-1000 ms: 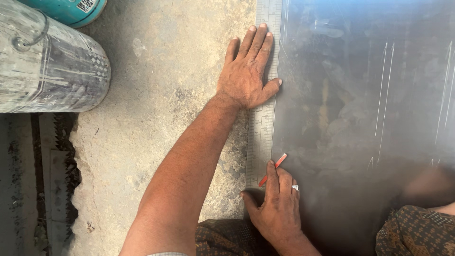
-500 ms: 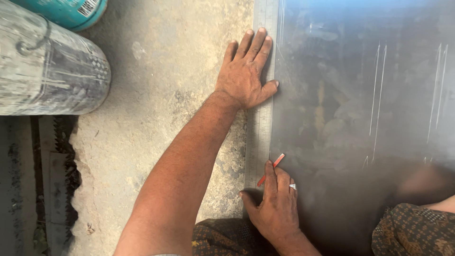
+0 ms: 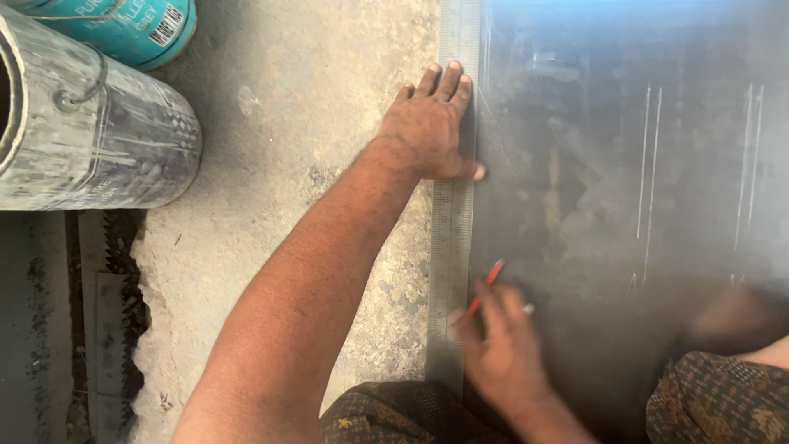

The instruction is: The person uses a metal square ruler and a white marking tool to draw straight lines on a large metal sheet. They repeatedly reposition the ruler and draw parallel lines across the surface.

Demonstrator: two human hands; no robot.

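left hand: the left hand (image 3: 431, 127) lies flat in the upper middle of the frame, fingers together and stretched, pressing on the steel ruler (image 3: 452, 222).
right hand: the right hand (image 3: 501, 353), blurred, is in the lower middle; its fingers are clamped on a red pencil (image 3: 485, 288), tip at the ruler's right edge.
ruler: it runs from top to bottom along the left edge of the grey metal sheet (image 3: 625, 164).
step: it looks like a line is being marked along the ruler.
next move: it would need the ruler held firm and the pencil kept tight against its edge.
around: a grey metal drum (image 3: 90, 140) and a teal can (image 3: 131, 29) lie in the upper left on the concrete floor (image 3: 296, 107), well apart from the hands.
in the way: nothing lies between the two hands along the ruler.
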